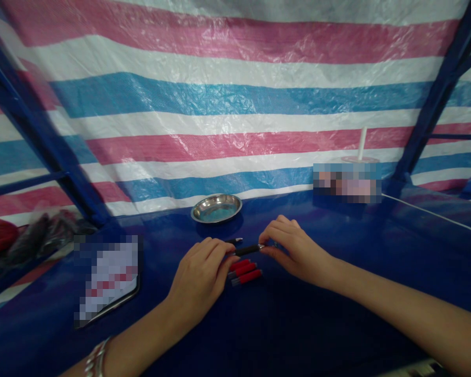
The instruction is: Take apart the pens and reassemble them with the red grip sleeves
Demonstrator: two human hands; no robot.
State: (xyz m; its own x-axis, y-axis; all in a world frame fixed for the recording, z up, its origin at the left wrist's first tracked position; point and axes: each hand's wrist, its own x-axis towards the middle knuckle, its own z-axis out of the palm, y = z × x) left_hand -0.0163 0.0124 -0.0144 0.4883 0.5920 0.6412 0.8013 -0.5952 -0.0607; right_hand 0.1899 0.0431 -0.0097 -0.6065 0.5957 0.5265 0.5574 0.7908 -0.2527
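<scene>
My left hand [200, 275] and my right hand [292, 246] meet over the blue table [337, 314], both pinching a black pen [248, 250] held level between them. The left fingers grip its left end, the right fingers its right end. Just below it lie three red pens [245, 272] side by side on the table, next to my left fingers. Another black pen [235, 241] lies just behind the held one. A bracelet sits on my left wrist.
A round metal dish [216, 208] stands behind the hands. A blurred flat card or tablet [105, 280] lies at the left, a blurred box [347, 180] with a white stick at the back right, and a white cable [432, 213] beside it. A striped tarp forms the back wall.
</scene>
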